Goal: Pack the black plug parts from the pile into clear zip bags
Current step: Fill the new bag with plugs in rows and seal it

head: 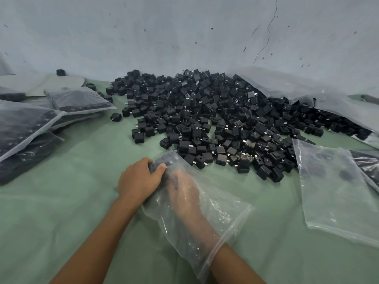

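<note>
left hand (pixel 139 181): I grip bag's (pixel 225 210) far end, plugs (pixel 162 160) inside
right hand (pixel 184 191): mine, inside bag; grasp blurred, can't tell
pile (pixel 215 115): just beyond bag, on surface (pixel 61 201)

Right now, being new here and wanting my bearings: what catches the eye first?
A big pile of black plug parts sprawls across the green table at its far middle. Nearer, the right hand is inside a clear zip bag that the left hand grips at its far end. Filled bags stack at the left.
</note>
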